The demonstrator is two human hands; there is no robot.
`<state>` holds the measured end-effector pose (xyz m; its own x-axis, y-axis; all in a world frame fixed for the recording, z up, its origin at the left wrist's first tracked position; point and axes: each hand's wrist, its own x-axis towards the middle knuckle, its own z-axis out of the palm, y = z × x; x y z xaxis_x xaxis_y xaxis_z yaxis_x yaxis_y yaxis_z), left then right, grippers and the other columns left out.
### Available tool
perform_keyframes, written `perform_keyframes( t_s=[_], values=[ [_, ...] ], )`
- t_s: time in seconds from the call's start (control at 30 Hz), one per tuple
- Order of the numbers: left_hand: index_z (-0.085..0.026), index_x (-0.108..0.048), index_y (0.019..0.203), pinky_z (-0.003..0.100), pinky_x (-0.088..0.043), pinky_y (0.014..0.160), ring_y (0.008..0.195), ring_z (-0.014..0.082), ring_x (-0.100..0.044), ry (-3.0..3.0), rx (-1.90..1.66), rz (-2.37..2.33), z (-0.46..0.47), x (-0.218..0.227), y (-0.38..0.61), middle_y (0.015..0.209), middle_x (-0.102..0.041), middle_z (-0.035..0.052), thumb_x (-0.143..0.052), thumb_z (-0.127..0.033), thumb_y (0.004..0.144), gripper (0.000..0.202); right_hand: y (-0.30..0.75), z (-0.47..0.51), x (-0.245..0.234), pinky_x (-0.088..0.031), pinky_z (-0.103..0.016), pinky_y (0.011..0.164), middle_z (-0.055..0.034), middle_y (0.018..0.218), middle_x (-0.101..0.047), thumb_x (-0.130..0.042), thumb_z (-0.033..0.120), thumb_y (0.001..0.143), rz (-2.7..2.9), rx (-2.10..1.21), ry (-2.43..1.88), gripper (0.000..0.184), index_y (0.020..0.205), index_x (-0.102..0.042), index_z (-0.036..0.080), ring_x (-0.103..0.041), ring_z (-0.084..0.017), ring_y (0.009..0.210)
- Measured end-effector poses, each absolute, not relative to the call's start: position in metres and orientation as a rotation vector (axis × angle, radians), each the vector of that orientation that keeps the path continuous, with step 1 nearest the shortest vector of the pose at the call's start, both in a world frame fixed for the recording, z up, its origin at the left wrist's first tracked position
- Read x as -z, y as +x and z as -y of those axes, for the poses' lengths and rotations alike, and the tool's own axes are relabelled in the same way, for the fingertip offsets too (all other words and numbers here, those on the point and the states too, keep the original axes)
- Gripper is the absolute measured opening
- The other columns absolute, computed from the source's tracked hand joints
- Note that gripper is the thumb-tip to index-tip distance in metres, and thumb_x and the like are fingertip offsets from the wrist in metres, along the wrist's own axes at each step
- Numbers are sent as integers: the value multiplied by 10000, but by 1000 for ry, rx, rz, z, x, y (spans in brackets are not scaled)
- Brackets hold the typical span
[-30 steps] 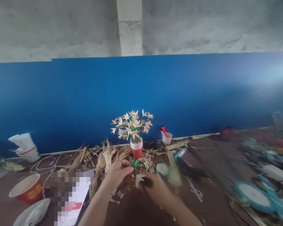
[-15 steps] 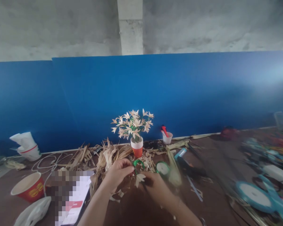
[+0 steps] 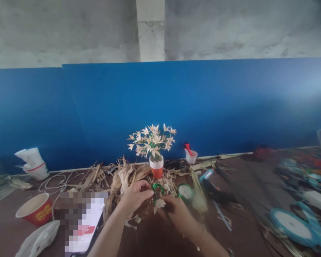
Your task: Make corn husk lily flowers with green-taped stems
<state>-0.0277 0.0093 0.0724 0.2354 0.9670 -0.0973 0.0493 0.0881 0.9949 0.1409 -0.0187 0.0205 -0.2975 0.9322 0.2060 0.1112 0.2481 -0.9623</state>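
Between my two hands is a small cream husk flower (image 3: pixel 159 205), its petals pointing toward me. My right hand (image 3: pixel 176 210) is closed around its stem, just right of the petals. A loop of green tape (image 3: pixel 157 186) arches up above the flower, and my left hand (image 3: pixel 139 192) pinches the tape or stem between thumb and forefinger. The exact grip points are partly hidden by the fingers. Straight behind stands a bunch of similar cream flowers (image 3: pixel 155 140) in a red and white paper cup (image 3: pixel 156 169).
Dried corn husks (image 3: pixel 123 180) lie behind my left hand. A green tape roll (image 3: pixel 186 192) and a glue gun (image 3: pixel 216 189) are to the right, with a blue ribbon spool (image 3: pixel 291 226) farther over. A phone (image 3: pixel 85 228) and a red paper bowl (image 3: pixel 34 210) sit on the left.
The whole scene has shifted slightly right as the head turned a little. Both hands keep their hold, and the flower between them has tilted slightly.
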Motion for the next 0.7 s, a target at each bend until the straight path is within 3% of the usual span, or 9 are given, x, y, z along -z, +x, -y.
perform_keyframes(
  t_s=[0.23,0.7],
  values=[
    [-172,-565,570,221,-323,496,468,97,-448,1472,-883,-1209,-10,-75,-28,479,-508,-45,-608,-190,635,80,140,17,-13,-445,-233,583,-21,678,-629,-678,296,684,1612,-1152,-1015,197,794,-668,133,-548,-146,636],
    [-177,-563,600,215,-263,435,425,91,-412,1525,-838,-1245,-10,-74,-28,465,-503,-49,-576,-182,638,40,142,15,-9,-452,-238,608,-9,699,-619,-732,299,635,1585,-1217,-1003,232,793,-646,152,-548,-143,657]
  ],
)
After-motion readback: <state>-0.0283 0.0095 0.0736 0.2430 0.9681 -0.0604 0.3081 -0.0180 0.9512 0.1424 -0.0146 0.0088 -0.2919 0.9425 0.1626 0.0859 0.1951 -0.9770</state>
